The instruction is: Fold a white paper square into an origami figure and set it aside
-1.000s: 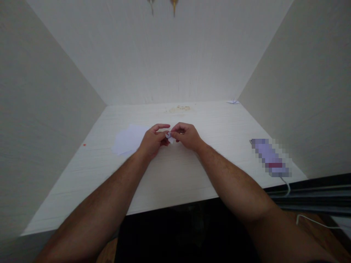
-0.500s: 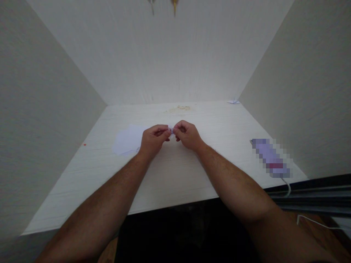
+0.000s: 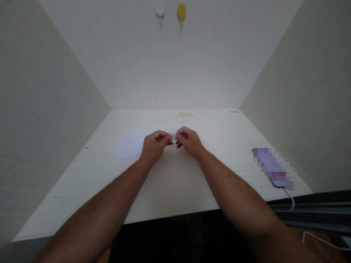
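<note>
Between my fingertips is a small piece of white paper (image 3: 173, 136), held above the middle of the white table. My left hand (image 3: 156, 143) pinches its left end, thumb against the fingers. At its right end my right hand (image 3: 190, 140) has the same kind of pinch. The fingers cover much of the piece, and its exact folds are too small to make out. Just left of my left hand, partly behind it, white paper sheets (image 3: 128, 145) lie on the table.
A blurred-out phone (image 3: 271, 168) with a white cable (image 3: 290, 199) lies at the table's right. A folded white paper (image 3: 235, 110) rests in the far right corner. Crumb-like bits (image 3: 182, 115) lie near the back wall, which carries a white hook (image 3: 159, 11) and a yellow hook (image 3: 181, 12).
The view has tilted up, so the wall hooks show more fully. Both hands still pinch the paper; a little more of it shows between the fingertips.
</note>
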Motion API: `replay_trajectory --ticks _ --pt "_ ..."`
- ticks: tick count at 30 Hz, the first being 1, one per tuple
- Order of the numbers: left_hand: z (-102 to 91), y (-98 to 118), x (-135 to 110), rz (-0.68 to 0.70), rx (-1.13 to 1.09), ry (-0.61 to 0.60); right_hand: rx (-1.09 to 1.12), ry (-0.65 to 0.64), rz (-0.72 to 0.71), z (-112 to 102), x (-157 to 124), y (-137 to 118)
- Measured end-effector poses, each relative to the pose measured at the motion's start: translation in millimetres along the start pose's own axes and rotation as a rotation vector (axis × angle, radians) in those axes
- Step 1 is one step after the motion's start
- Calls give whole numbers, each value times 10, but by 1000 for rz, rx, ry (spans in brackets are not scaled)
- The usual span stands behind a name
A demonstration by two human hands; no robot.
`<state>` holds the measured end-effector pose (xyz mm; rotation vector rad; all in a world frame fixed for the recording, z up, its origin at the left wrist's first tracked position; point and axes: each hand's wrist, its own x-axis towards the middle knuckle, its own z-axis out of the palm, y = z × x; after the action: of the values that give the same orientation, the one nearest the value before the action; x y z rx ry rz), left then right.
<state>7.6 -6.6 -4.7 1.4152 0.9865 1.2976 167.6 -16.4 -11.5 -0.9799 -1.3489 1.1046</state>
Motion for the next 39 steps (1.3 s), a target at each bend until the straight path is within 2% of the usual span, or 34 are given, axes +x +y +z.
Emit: replay_trajectory --ticks 9,23,34,39 --pt "1 23 2 -9 -50 -4 65 -10 42 -13 -16 3" --pt "28 63 -21 -14 -120 19 139 -8 33 -29 -24 9" --pt "17 63 -23 54 -75 13 165 -6 83 -30 -19 6" --pt "-6 92 -31 179 59 -56 158 4 76 -20 -25 -21"
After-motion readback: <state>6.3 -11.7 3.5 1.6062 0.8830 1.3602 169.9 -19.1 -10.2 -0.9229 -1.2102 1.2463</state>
